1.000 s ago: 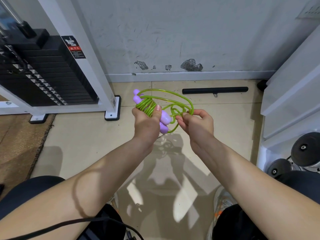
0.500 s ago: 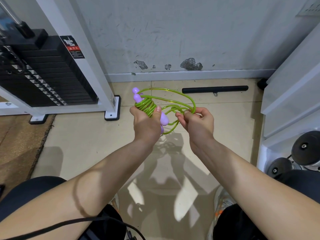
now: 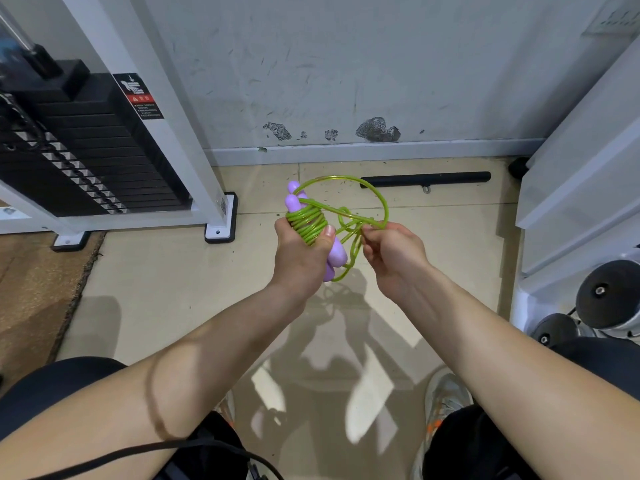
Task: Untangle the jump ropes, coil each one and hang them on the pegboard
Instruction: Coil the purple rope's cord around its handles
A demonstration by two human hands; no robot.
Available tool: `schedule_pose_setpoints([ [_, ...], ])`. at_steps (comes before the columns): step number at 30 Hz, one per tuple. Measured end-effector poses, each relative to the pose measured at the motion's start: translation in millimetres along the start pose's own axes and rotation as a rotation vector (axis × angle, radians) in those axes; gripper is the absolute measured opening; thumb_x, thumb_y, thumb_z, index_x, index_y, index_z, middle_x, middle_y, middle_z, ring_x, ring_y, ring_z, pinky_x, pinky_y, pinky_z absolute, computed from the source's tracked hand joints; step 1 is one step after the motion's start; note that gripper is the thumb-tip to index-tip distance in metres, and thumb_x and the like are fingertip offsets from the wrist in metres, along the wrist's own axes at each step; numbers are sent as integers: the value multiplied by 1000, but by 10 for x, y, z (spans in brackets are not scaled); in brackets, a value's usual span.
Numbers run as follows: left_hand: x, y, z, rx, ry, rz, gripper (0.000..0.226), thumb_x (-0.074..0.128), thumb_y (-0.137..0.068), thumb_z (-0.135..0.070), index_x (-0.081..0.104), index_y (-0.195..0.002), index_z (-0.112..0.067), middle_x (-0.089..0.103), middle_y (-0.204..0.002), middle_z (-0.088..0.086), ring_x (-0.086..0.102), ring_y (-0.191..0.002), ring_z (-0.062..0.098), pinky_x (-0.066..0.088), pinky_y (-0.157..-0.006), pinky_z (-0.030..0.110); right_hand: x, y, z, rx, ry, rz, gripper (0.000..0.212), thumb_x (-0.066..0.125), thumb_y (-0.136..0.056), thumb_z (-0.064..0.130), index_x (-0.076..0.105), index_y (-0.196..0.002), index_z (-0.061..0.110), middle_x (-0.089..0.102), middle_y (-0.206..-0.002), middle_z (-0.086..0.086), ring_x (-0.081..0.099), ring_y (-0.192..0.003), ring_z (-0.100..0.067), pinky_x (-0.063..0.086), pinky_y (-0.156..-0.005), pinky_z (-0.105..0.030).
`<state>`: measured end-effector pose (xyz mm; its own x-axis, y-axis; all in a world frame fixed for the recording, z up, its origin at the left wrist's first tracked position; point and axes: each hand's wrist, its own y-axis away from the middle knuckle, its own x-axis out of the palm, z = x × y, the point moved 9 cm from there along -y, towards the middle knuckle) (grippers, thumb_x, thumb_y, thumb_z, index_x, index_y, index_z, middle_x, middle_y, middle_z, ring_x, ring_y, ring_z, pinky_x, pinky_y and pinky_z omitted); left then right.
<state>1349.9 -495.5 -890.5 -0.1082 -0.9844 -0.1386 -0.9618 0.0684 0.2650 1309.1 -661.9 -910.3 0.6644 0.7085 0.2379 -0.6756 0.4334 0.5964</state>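
Closest to the camera, a black strap [image 3: 138, 452] crosses the left forearm, and a grey shoe with orange marks [image 3: 446, 396] stands on the tiled floor [image 3: 156, 278] below the right arm. Both arms reach forward over the floor. The left hand [image 3: 298, 254] is clenched round the purple handles [image 3: 336, 252] of the green jump rope [image 3: 381, 199], thumb pressed on the turns wound tightly about them – the handle ends stick out above and below the fist. The right hand [image 3: 394, 251] pinches loose strands of the same rope just beside the left, with one wide loop arching above both hands. Beyond lie a black bar [image 3: 426, 179] by the scuffed wall [image 3: 346, 64], a weight stack [image 3: 86, 150] at the left and dumbbells [image 3: 609, 294] at the right.
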Motion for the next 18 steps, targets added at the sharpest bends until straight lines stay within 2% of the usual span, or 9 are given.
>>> schedule_pose_setpoints([
  [3, 19, -8, 13, 22, -45, -11, 32, 61, -96, -30, 35, -110, -17, 66, -98, 26, 58, -56, 28, 52, -54, 36, 28, 6, 25, 13, -115, 11, 19, 62, -88, -8, 60, -106, -2, 62, -73, -9, 65, -64, -14, 59, -68, -19],
  [6, 23, -8, 35, 27, -74, -18, 31, 60, -98, -27, 35, -111, -16, 66, -95, 25, 57, -54, 26, 50, -53, 33, 35, 52, 16, -15, -158, 5, 15, 63, -87, -8, 58, -98, 0, 65, -69, -10, 71, -65, -19, 61, -76, -24],
  [11, 31, 4, 11, 42, -63, 0, 30, 61, -98, -27, 35, -111, -18, 66, -94, 24, 58, -56, 25, 47, -52, 30, 16, 49, 58, -92, -89, 3, 24, 61, -86, -9, 47, -78, 8, 62, -62, -5, 71, -63, -20, 60, -78, -27],
  [14, 30, 12, 8, 36, -62, 18, 30, 61, -98, -27, 36, -112, -18, 66, -93, 21, 58, -56, 24, 48, -50, 26, 32, 16, 106, -178, 7, 39, 25, 57, -85, -12, 47, -74, 8, 61, -55, 2, 68, -61, -19, 61, -80, -29],
  [18, 39, 16, 30, 21, -45, 53, 29, 59, -98, -26, 36, -114, -17, 67, -84, 19, 58, -53, 27, 54, -59, 36, 69, -35, 147, -210, 76, 123, 14, 58, -85, -11, 56, -83, 3, 62, -75, -8, 67, -65, -20, 60, -78, -29],
])
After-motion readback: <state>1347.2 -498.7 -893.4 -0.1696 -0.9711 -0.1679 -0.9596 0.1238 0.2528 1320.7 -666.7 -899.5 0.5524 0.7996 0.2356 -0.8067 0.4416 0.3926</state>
